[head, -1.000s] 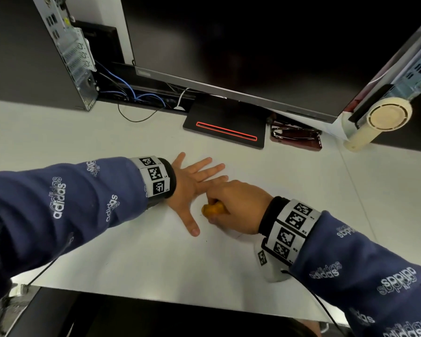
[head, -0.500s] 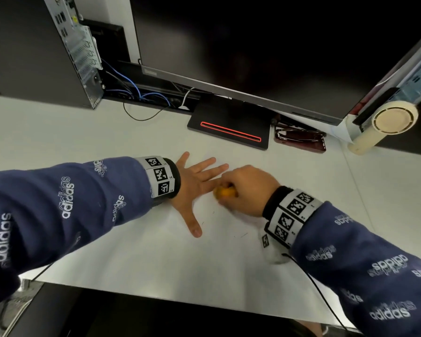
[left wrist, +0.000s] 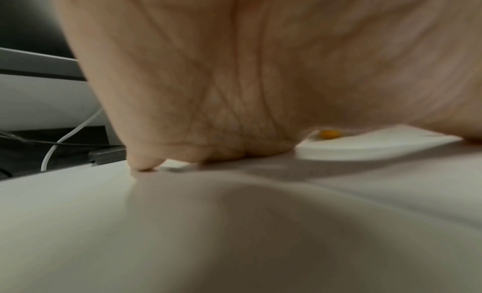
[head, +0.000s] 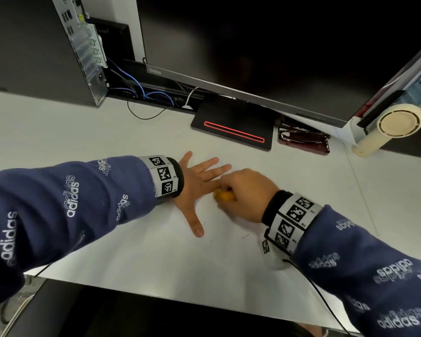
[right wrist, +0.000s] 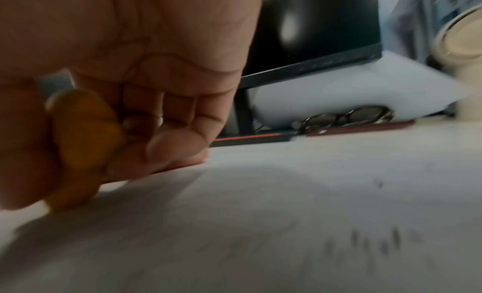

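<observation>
Left hand (head: 195,183): laid palm-down on the white table (head: 107,142), with the forearm brought in from the left. Its fingers (head: 212,164) are held straight and spread, and nothing is grasped. The thumb is splayed toward the near edge. In the left wrist view the palm is seen pressed against the surface.

Right hand (head: 243,193): brought in from the right, knuckles up, wrist kept low over the table. It is set against the left hand's fingertips and overlaps them in the head view; whether contact is made cannot be told. Its fingers (right wrist: 177,144) are curled inward, and a small orange object (head: 225,197) is grasped between them and the thumb. In the right wrist view the object's lower end is seen touching the table. In the head view it is placed between the left thumb and the left index finger. Blur is noted on the right hand.

Faint dark marks (right wrist: 378,239) are recorded on the table near the right hand. A dark monitor (head: 253,45) is seen behind both hands, with glasses (head: 301,139) lying beside its base (head: 231,132).
</observation>
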